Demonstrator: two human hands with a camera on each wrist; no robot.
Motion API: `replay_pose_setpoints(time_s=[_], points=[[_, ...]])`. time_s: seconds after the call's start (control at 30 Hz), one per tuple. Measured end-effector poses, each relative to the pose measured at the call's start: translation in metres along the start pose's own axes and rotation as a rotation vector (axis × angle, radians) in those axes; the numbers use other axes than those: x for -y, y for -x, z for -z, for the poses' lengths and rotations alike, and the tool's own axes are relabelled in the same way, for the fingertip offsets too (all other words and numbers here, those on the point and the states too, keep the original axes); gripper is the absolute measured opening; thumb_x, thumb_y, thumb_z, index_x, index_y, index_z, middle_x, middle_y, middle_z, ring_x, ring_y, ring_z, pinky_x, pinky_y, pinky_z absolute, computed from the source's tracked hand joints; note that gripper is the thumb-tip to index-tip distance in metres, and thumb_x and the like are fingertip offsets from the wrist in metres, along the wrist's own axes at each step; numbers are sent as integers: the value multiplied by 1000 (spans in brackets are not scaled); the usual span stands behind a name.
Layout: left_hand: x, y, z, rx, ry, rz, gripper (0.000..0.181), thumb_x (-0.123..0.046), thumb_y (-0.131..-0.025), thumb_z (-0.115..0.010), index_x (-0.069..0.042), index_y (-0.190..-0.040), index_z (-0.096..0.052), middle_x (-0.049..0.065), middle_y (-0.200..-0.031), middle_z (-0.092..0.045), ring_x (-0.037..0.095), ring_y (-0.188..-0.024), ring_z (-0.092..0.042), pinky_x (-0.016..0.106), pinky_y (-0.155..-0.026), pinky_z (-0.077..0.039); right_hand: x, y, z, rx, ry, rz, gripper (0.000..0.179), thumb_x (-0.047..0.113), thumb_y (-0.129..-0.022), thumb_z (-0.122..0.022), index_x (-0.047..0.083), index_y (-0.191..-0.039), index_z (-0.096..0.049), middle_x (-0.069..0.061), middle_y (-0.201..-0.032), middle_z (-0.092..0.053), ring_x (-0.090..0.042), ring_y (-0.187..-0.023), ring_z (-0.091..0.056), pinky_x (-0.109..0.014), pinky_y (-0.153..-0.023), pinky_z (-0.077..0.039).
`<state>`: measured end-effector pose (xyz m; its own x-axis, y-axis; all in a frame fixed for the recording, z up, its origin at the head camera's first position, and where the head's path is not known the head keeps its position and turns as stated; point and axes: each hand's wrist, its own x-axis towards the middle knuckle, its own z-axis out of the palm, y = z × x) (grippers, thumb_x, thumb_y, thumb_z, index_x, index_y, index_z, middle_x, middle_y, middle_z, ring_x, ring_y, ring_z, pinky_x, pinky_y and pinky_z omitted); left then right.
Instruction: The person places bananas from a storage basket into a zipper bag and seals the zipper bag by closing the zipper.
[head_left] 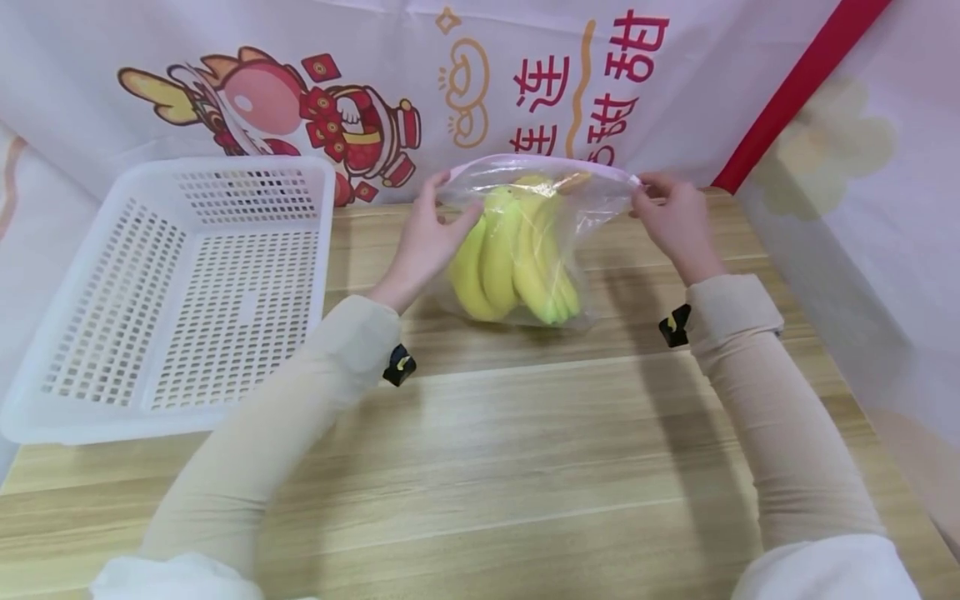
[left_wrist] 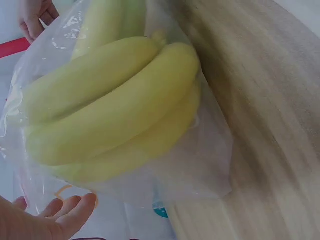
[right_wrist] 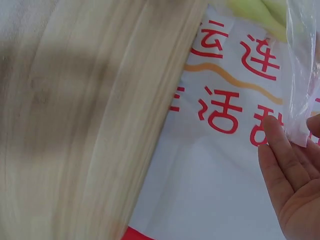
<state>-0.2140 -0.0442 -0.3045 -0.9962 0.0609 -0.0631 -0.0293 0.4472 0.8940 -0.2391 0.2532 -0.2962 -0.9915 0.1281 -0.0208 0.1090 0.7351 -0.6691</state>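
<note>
A clear zip bag (head_left: 588, 287) with a pink strip along its top holds several yellow bananas (head_left: 498, 258), and its lower part rests on the table. My left hand (head_left: 423, 242) holds the left end of the pink strip, its thumb lying over the front of the bag. At the opposite end, my right hand (head_left: 675, 221) pinches the strip's corner between thumb and fingers. The left wrist view shows the bananas (left_wrist: 115, 110) close up through the plastic, with the left hand (left_wrist: 55, 220) at the lower left. In the right wrist view, the right hand (right_wrist: 295, 175) grips the bag corner (right_wrist: 300, 132).
A white perforated plastic basket (head_left: 326, 242) stands on the left side of the wooden table (head_left: 525, 467). Behind the bag hangs a white cloth (head_left: 480, 50) printed with red characters and a cartoon figure. A red band (head_left: 802, 92) runs down the cloth at the right.
</note>
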Motion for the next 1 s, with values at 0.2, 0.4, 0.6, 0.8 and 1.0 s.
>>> replay_pose_setpoints(time_s=[0.2,0.4,0.6,0.8,1.0], points=[[7,1,-5,11,-23,28,86,-52,-88,-59,-21,-154,-13,10,-159,-21,27,-129,-46,40,-106,-44,0,1,-12,54,5,-9,54,47,-98,-39,18,-143,-45,-14,-137,-54,-29,-120,-53,-41,-92,-49],[13,1,-9,16,-69,91,96,-47,-86,-65,-22,-155,-3,7,-163,-3,29,-133,-42,44,-114,-35,-3,1,-27,93,17,53,55,43,-98,-41,12,-143,-43,-22,-130,-55,-35,-120,-52,-49,-98,-46],[18,0,-9,-2,-36,94,94,-43,-88,-65,-22,-155,-3,7,-163,-5,25,-124,-49,39,-107,-44,-5,3,-36,123,-38,105,58,38,-98,-45,7,-147,-36,-22,-132,-52,-38,-119,-52,-49,-102,-46],[23,-1,-9,-25,24,77,92,-38,-89,-65,-18,-155,-3,8,-162,-11,27,-126,-48,37,-105,-46,-5,7,-42,162,-66,101,60,33,-96,-47,8,-148,-31,-20,-138,-47,-39,-120,-52,-48,-98,-50],[30,-3,-12,-41,39,85,68,-33,-91,-62,-6,-145,-31,13,-151,-33,28,-128,-48,36,-104,-47,-9,10,-48,183,-113,75,63,34,-96,-49,8,-149,-26,-21,-143,-42,-38,-121,-51,-48,-96,-50]])
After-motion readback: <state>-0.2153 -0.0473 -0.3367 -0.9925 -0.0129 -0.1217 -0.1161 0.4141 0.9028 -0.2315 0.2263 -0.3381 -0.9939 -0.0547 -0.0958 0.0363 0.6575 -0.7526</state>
